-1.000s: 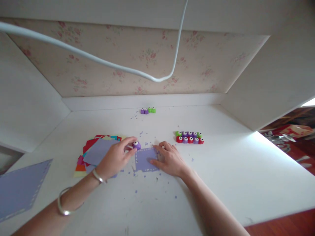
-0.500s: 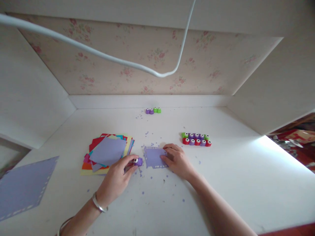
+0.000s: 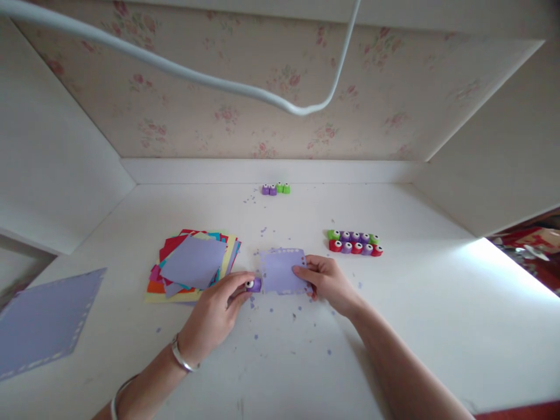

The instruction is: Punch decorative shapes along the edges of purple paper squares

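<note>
Between the thumb and fingers of my left hand (image 3: 221, 303) is a small purple craft punch (image 3: 255, 284) with a white button. Its front end is at the left edge of a small lilac sheet of paper (image 3: 283, 272); I cannot tell whether the edge is inside the slot. My right hand (image 3: 328, 281) pinches that sheet at its right edge, thumb on top and fingers beneath. Punched holes run along the sheet's edges. Tiny lilac paper bits (image 3: 256, 336) lie scattered around both hands.
A pile of coloured paper (image 3: 195, 262) lies left of centre, and a larger lilac sheet with a punched border (image 3: 48, 321) at far left. Several punches (image 3: 355, 242) stand in two rows at right; more punches (image 3: 275, 189) stand near the back. A white cable (image 3: 210, 81) hangs in front.
The right hand has lifted the small sheet's edge from the table, fingers now beneath it. My left hand has brought the punch rightward to the sheet's left edge. The view has shifted slightly.
</note>
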Demonstrator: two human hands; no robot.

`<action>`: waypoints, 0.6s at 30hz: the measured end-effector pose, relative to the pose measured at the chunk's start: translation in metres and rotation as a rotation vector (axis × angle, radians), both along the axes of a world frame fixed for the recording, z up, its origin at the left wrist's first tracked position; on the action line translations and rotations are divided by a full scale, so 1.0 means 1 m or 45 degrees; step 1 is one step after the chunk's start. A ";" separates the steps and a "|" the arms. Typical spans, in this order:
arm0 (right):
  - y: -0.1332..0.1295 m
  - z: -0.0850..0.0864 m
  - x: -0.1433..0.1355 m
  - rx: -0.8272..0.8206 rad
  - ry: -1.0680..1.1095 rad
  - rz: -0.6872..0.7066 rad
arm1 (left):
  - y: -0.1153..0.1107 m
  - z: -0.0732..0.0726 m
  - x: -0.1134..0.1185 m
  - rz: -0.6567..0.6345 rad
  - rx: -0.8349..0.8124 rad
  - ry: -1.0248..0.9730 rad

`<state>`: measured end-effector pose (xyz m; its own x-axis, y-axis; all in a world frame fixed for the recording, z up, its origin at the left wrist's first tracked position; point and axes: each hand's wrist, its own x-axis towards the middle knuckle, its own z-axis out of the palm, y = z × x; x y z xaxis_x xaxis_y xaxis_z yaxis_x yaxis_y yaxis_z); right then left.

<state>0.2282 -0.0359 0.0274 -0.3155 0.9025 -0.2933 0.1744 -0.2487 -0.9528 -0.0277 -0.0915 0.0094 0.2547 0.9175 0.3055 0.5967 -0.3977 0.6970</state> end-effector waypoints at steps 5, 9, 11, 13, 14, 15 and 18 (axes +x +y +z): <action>0.000 -0.002 0.001 0.010 -0.070 0.016 | -0.001 0.000 0.001 -0.046 0.025 0.016; 0.000 -0.001 0.001 0.010 -0.082 0.034 | -0.001 0.001 0.002 -0.054 0.039 0.036; 0.000 -0.001 0.001 0.007 -0.091 0.034 | -0.001 0.001 0.002 -0.055 0.034 0.041; 0.000 -0.001 0.002 0.016 -0.100 0.039 | -0.001 0.002 0.002 -0.060 0.028 0.052; 0.000 -0.002 0.002 0.020 -0.105 0.043 | -0.002 0.002 0.002 -0.064 0.028 0.058; 0.000 -0.002 0.003 0.021 -0.110 0.047 | -0.002 0.002 0.003 -0.068 0.031 0.063; 0.001 -0.004 0.003 0.010 -0.117 0.049 | -0.001 0.003 0.003 -0.079 0.056 0.078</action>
<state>0.2311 -0.0353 0.0230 -0.3223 0.8924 -0.3157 0.2708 -0.2327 -0.9341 -0.0245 -0.0929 0.0119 0.3298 0.8856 0.3272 0.6108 -0.4644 0.6413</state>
